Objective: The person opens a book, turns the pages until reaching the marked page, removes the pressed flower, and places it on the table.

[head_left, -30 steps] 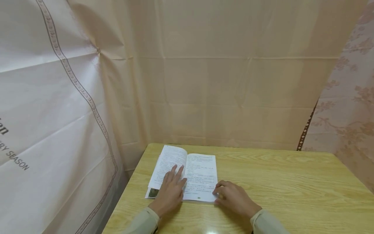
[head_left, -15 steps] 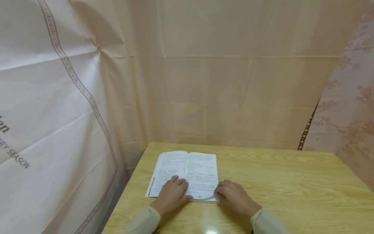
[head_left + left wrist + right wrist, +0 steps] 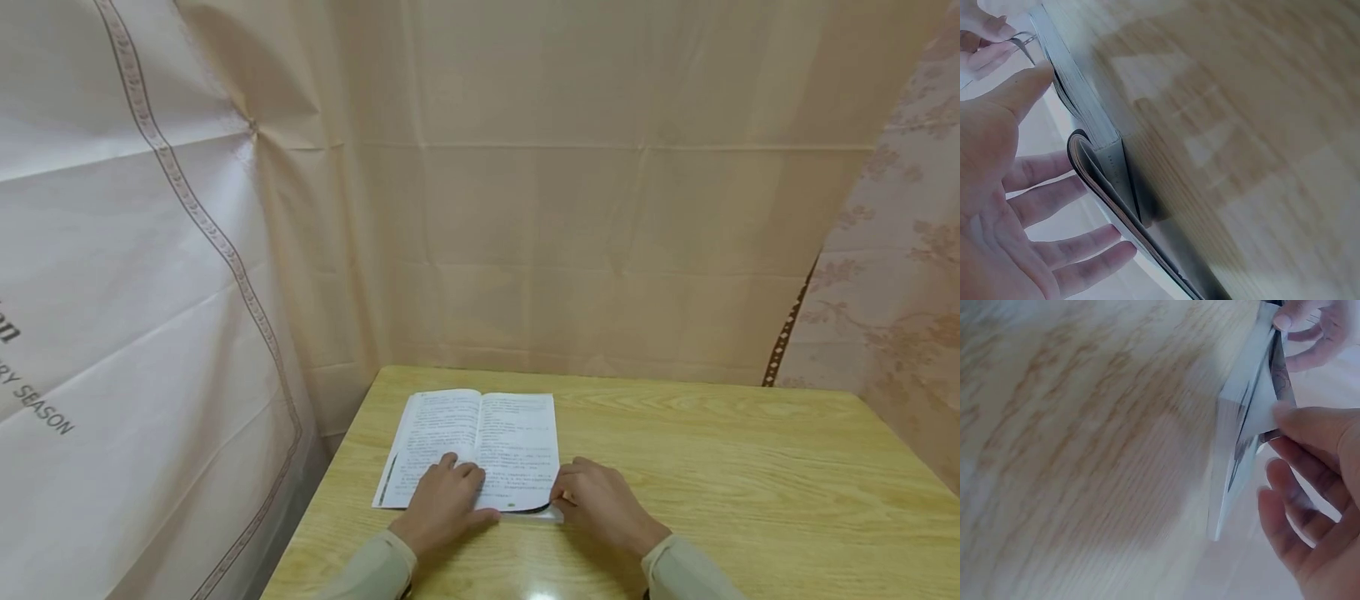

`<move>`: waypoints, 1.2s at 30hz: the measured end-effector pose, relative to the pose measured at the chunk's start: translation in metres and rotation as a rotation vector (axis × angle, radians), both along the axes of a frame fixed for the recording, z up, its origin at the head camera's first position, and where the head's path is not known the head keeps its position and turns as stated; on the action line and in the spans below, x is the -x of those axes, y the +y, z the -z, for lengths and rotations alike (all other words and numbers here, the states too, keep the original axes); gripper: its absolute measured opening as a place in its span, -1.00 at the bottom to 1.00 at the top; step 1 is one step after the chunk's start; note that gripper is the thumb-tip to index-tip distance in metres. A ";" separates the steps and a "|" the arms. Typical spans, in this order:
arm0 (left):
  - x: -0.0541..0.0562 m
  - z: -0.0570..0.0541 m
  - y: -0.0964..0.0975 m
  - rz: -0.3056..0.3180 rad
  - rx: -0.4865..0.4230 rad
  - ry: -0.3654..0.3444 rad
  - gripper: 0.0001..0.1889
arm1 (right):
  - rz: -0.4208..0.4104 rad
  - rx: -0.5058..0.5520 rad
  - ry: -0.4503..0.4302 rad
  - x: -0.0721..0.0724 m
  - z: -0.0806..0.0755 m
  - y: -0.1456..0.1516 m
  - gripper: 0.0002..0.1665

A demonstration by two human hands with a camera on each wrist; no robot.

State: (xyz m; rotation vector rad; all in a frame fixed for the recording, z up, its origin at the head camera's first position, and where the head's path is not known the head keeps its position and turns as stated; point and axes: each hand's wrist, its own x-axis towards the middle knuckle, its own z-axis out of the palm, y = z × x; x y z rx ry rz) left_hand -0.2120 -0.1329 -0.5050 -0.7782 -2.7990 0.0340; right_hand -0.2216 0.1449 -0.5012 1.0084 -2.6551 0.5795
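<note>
An open book (image 3: 517,433) with printed pages lies at the left part of the wooden table. Across the lower middle of the spread rests my left hand (image 3: 441,502), its thumb along the bottom edge; in the left wrist view the left hand (image 3: 1004,169) has its fingers spread over the pages. At the lower right corner, my right hand (image 3: 600,504) pinches a lifted page. The right wrist view shows the right hand (image 3: 1319,481) with thumb and forefinger on this page (image 3: 1282,378), which curls up from the thick page block (image 3: 1225,428) beneath.
The yellow wood-grain table (image 3: 735,475) extends to the right of the book. A beige cloth (image 3: 525,208) hangs behind it, a white printed cloth (image 3: 135,333) on the left and a floral one (image 3: 900,308) on the right.
My left hand has slid down and inward from the left page, which now lies lower and flatter. The right hand has lifted the right page's lower corner, baring a dark underside.
</note>
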 end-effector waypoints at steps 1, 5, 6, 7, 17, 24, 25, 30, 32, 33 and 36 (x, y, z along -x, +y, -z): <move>-0.001 0.000 0.000 -0.001 -0.004 0.001 -0.37 | 0.010 0.019 -0.038 0.000 -0.001 0.000 -0.86; -0.002 -0.002 0.000 0.010 -0.031 0.023 -0.44 | 0.063 0.077 -0.147 0.001 -0.005 -0.001 -0.87; -0.002 -0.002 -0.001 0.016 -0.037 0.031 -0.46 | 0.072 0.085 -0.152 0.001 -0.005 -0.001 -0.88; -0.001 -0.002 -0.001 0.022 -0.039 0.038 -0.48 | 0.081 0.088 -0.152 0.001 -0.006 -0.001 -0.90; 0.000 0.002 -0.001 0.034 -0.113 0.088 -0.63 | 0.136 0.170 -0.103 -0.001 0.000 0.001 -0.52; 0.004 0.000 -0.001 -0.054 -0.264 0.187 0.16 | 0.052 0.000 -0.134 -0.004 0.010 0.003 -0.57; 0.004 -0.001 -0.002 -0.052 -0.269 0.217 0.22 | 0.041 -0.006 -0.128 -0.004 0.010 0.003 -0.58; 0.006 -0.002 -0.005 -0.041 -0.266 0.321 0.27 | 0.007 -0.020 -0.090 -0.004 0.010 0.006 -0.61; 0.006 -0.001 -0.006 -0.042 -0.270 0.340 0.25 | -0.004 -0.018 -0.091 -0.003 0.010 0.006 -0.64; 0.006 0.000 -0.007 -0.042 -0.273 0.344 0.23 | -0.007 -0.017 -0.091 -0.003 0.009 0.006 -0.65; 0.006 0.000 -0.009 -0.037 -0.234 0.341 0.09 | -0.015 -0.016 -0.088 -0.002 0.009 0.007 -0.74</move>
